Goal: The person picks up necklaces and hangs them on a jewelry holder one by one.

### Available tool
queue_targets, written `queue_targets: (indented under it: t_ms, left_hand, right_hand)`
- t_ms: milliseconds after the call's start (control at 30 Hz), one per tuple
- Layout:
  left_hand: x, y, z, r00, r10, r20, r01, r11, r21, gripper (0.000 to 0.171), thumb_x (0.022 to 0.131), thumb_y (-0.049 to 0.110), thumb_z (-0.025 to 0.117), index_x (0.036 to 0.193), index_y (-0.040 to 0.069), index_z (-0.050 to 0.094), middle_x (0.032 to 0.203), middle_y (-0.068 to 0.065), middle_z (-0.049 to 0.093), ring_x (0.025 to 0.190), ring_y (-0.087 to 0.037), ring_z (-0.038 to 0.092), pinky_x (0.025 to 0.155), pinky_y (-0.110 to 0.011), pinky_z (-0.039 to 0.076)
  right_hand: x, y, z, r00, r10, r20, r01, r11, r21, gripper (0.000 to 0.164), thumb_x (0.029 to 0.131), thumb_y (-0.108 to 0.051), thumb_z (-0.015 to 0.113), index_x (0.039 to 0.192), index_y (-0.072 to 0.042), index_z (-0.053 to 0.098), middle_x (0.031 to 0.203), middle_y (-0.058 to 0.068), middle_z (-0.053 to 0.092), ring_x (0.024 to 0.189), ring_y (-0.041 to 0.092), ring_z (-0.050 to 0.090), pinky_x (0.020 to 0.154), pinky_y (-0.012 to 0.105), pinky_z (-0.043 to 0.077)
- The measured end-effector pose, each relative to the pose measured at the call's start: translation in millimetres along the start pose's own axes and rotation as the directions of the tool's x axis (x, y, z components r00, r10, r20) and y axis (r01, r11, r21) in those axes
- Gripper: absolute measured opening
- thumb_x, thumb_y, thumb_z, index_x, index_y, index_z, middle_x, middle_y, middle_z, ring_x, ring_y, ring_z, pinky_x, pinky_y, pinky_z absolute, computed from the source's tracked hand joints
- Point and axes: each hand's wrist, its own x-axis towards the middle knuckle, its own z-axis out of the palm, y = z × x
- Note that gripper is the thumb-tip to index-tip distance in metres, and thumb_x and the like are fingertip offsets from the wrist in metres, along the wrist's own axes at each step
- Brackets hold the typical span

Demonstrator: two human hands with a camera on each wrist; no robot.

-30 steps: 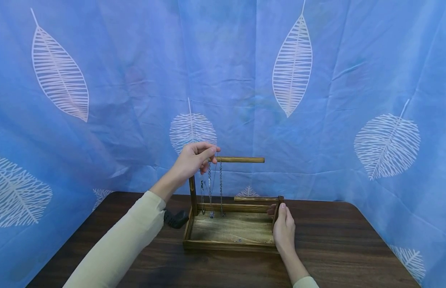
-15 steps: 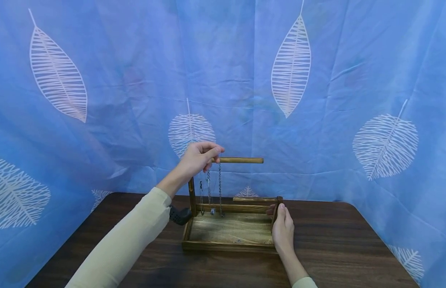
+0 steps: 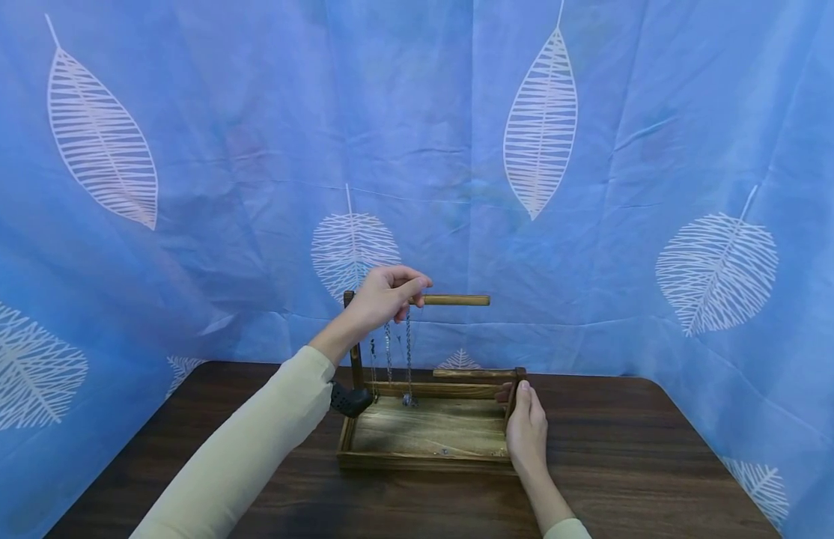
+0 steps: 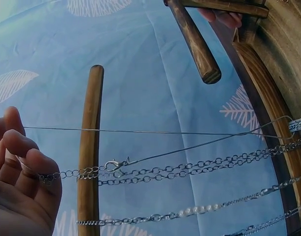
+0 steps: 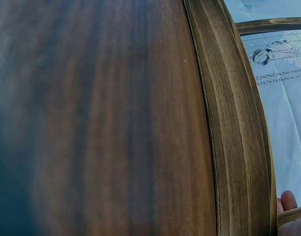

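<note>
My left hand pinches a thin necklace by its ends above the upper bar of a wooden jewelry stand. In the left wrist view the necklace stretches past the bar, its lobster clasp and extender chain near the fingertips, and a silver ring-like pendant hangs at its far end. Several other necklaces drape over that bar, among them a link chain and one with white pearls. At the stand's right end, my right hand grips the short upright, some fingers behind it.
A shorter lower bar extends leftward from the right upright. Tiny jewelry pieces lie near the tray's front edge. The stand rests on a dark wooden table, with a blue leaf-print cloth hanging behind.
My left hand has shifted right along the upper bar with the thin necklace, and the pendant has swung right with it. My right hand keeps its hold on the stand.
</note>
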Motion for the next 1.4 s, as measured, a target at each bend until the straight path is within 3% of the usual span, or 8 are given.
queue_targets:
  t_ms: [400,633,900,1000,1133,1400]
  left_hand:
    - [8.4,1.5,15.4,1.000,-0.011,0.021,0.010,1.000,0.018,0.023,0.105,0.021,0.057,0.116,0.008,0.073,0.088,-0.015,0.068,0.054,-0.018,0.046,0.052,-0.031,0.041]
    - [14.5,2.1,24.5,0.999,-0.011,0.043,0.010,1.000,0.019,0.023,0.105,0.022,0.057,0.114,0.009,0.073,0.090,-0.018,0.068,0.054,-0.017,0.046,0.053,-0.030,0.042]
    - [23.5,-1.8,30.5,0.998,0.007,0.064,-0.011,0.999,0.049,0.022,0.105,0.022,0.058,0.112,0.009,0.073,0.087,-0.015,0.068,0.053,-0.017,0.047,0.052,-0.030,0.042]
    - [25.9,-2.1,32.4,0.998,0.006,0.066,-0.009,0.998,0.055,0.022,0.105,0.023,0.058,0.111,0.010,0.073,0.091,-0.021,0.068,0.053,-0.017,0.046,0.052,-0.031,0.042]
    - [29.5,-1.0,36.4,0.998,-0.004,0.061,0.000,0.998,0.062,0.021,0.105,0.024,0.058,0.110,0.010,0.074,0.089,-0.017,0.068,0.053,-0.017,0.047,0.051,-0.030,0.041]
    - [36.0,-0.7,48.3,0.996,0.016,0.085,-0.020,0.999,0.043,0.023,0.105,0.018,0.055,0.114,0.005,0.072,0.089,-0.019,0.067,0.052,-0.016,0.045,0.050,-0.029,0.040]
  right_hand:
    - [0.6,0.4,-0.9,1.000,0.002,0.000,-0.002,1.000,-0.014,0.068,0.107,-0.056,0.019,0.124,-0.006,0.061,0.114,0.016,0.066,0.108,0.028,0.059,0.085,0.037,0.041]
    - [0.7,-0.2,-1.0,1.000,0.008,-0.002,-0.008,1.000,0.006,0.069,0.107,-0.057,0.019,0.124,-0.005,0.060,0.114,0.018,0.065,0.110,0.031,0.058,0.091,0.042,0.040]
    - [0.4,-2.4,-0.7,1.000,0.016,0.007,-0.015,1.000,-0.017,0.069,0.107,-0.057,0.019,0.119,-0.004,0.061,0.115,0.016,0.065,0.103,0.033,0.057,0.083,0.041,0.039]
    - [0.2,-2.7,-0.3,1.000,0.016,0.005,-0.016,1.000,-0.010,0.065,0.108,-0.054,0.019,0.120,-0.005,0.061,0.115,0.016,0.065,0.105,0.032,0.057,0.084,0.040,0.039]
    - [-0.8,-2.8,0.3,1.000,0.008,0.001,-0.008,1.000,0.004,0.061,0.110,-0.049,0.021,0.123,-0.005,0.060,0.115,0.017,0.065,0.109,0.030,0.058,0.088,0.039,0.041]
    - [-0.3,-1.8,0.1,1.000,0.004,0.003,-0.004,1.000,0.013,0.067,0.108,-0.055,0.019,0.124,-0.004,0.060,0.116,0.018,0.065,0.110,0.031,0.058,0.091,0.042,0.040]
